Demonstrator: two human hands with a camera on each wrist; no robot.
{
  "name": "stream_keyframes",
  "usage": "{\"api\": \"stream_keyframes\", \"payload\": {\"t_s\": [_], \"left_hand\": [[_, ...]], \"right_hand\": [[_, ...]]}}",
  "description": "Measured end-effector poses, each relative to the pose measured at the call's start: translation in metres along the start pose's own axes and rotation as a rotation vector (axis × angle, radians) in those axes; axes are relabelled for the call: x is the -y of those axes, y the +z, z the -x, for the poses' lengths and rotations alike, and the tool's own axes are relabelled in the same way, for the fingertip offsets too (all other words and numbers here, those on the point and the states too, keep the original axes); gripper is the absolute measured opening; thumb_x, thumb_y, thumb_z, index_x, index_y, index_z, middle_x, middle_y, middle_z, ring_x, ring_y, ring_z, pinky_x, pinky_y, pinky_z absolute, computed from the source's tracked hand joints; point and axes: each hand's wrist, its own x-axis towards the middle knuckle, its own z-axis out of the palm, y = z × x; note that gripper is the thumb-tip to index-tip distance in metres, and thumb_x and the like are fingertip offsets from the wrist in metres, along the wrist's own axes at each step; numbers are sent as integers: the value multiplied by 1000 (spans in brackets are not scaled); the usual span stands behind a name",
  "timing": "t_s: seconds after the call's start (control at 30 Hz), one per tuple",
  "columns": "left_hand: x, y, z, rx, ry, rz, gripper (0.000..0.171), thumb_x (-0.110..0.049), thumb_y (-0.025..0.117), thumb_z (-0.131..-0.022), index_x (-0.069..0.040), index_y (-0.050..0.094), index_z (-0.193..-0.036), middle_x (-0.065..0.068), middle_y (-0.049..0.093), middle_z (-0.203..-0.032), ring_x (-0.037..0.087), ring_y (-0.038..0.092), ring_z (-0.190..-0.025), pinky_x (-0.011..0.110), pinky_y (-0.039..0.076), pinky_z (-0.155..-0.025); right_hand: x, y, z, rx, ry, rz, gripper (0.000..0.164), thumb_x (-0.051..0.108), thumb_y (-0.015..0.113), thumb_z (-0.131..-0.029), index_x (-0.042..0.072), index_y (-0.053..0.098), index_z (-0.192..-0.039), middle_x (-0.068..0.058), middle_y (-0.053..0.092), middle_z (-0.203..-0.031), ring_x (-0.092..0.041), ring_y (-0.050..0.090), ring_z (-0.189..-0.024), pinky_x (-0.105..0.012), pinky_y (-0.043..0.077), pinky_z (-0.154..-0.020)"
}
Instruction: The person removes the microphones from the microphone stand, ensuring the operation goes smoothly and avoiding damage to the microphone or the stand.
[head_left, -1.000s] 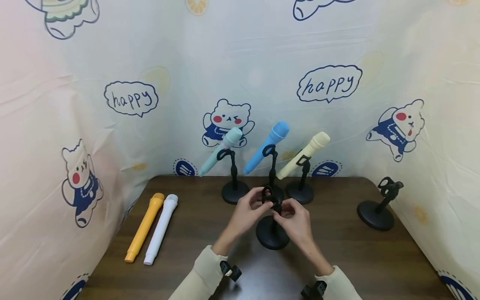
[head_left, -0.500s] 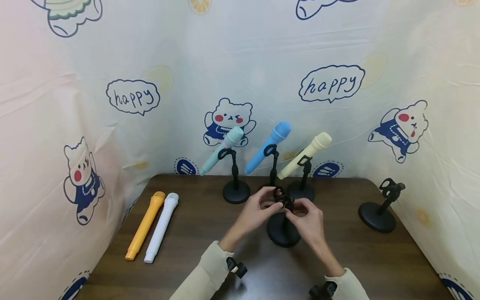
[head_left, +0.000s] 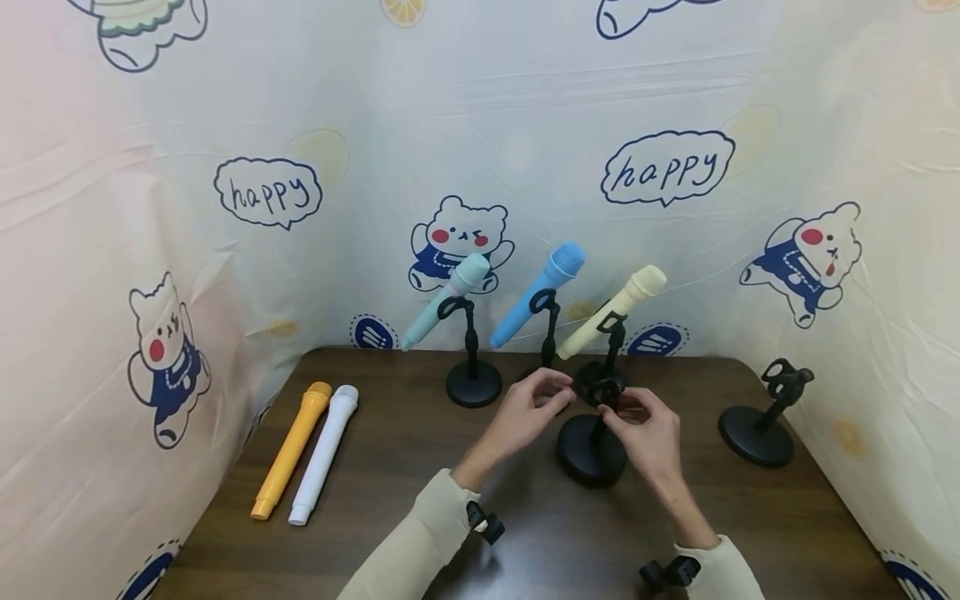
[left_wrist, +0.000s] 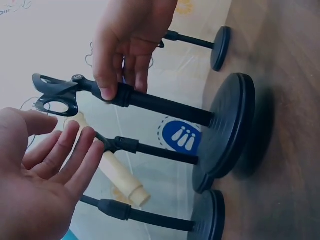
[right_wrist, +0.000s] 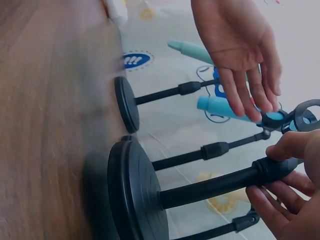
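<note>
Right hand (head_left: 651,435) is clamping thumb and fingers round the near stand (left_wrist: 172,108) at its collar (right_wrist: 272,171), just under the clip (left_wrist: 61,90). Left hand (head_left: 531,408) is holding nothing; its fingers are bending gently, hovering near the clip without touching it. The near stand is sitting in front of the person, roughly upright; whether its base is resting on the table (head_left: 810,533) or floating just above, I cannot tell.

Compared with half a second ago, the left hand is coming away from the clip and the near stand is shifting to the right. That seems to be leaving the right hand alone in charge of it, so the two-handed handling of the clip is apparently pausing or ending, with no mic sitting in it.

In the head view the clip is blending into the dark shapes behind; the left wrist view is setting it off clearly, showing its empty rings and the gap to the left fingertips. The right wrist view is revealing the thumb pressing one side of the collar while fingers are bracing the other.

Only the head view is showing the white mic (head_left: 324,458) and orange mic (head_left: 291,454) whole, lying side by side at left, and beyond, the mint mic (head_left: 442,307), blue mic (head_left: 534,302) and cream mic (head_left: 611,313) all leaning in their stands before the curtain (head_left: 375,100).
</note>
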Motion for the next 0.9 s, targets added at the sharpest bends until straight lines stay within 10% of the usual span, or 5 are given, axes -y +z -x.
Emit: {"api": "stream_keyframes", "payload": {"t_s": [0.2, 0.53, 0.9], "left_hand": [[-3, 3, -12, -31, 16, -29, 15, -23, 63, -109, -11, 69, -115, 14, 77, -102, 8, 72, -85, 22, 56, -73], [-4, 5, -35, -22, 28, -56, 22, -22, 60, -111, -6, 72, -119, 6, 75, -90, 30, 75, -89, 22, 60, -80], [-15, 10, -66, -44, 49, -117, 15, -20, 62, -110, -10, 71, -116, 3, 75, -92, 8, 71, -83, 21, 59, -78]], "right_hand": [[-2, -12, -3, -17, 10, 4, 23, 5, 86, -87, 2, 77, -109, -19, 77, -106, 8, 67, -83, -5, 55, -74], [-15, -30, -12, -93, 14, 46, 25, 2, 85, -87, -2, 76, -110, -22, 77, -107, 13, 63, -81, -2, 53, -73], [-31, -55, -23, -170, 29, 132, 26, 5, 84, -86, -3, 76, -110, -23, 77, -106, 21, 61, -77, 1, 49, -71]]}}
